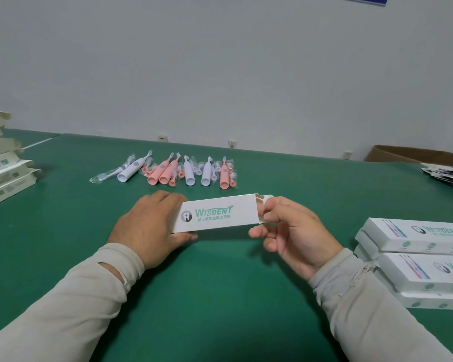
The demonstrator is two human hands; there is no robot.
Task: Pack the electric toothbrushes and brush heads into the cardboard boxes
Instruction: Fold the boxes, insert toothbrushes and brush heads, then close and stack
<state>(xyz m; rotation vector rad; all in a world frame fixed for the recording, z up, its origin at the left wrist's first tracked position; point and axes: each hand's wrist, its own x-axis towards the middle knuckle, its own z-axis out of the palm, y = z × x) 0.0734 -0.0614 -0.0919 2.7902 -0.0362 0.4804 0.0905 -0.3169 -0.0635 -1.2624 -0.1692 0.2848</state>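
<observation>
A white cardboard box [217, 214] with green lettering is held sideways just above the green table [220, 283]. My left hand [147, 226] grips its left end from behind. My right hand [288, 231] pinches the flaps at its open right end. Beyond the box lies a row of pink toothbrushes [164, 173] and white toothbrushes [188, 171], with small brush heads [105, 176] in clear wrappers among them.
Flat white boxes [3, 165] are piled at the left edge. Closed white boxes [416, 257] are stacked at the right, close to my right forearm. A brown carton [403, 154] and a heap of dark leaflets [450, 173] sit at the far right.
</observation>
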